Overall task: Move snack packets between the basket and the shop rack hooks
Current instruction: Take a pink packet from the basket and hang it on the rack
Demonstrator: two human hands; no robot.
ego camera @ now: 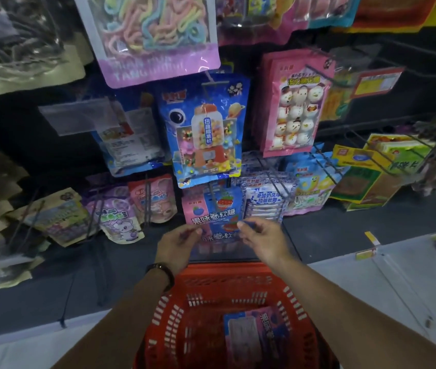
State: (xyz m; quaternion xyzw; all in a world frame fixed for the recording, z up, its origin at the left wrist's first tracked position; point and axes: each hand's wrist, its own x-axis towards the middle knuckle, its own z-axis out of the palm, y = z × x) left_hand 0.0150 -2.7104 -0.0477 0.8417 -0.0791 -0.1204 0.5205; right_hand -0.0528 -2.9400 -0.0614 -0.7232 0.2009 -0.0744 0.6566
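Inside basket: one snack packet

Two hands reach forward: the left hand and the right hand. One red basket stands below them, with one pink-and-blue packet lying in it. One wristwatch shows. The packets on the rack hooks overlap in stacks, so their number cannot be told.
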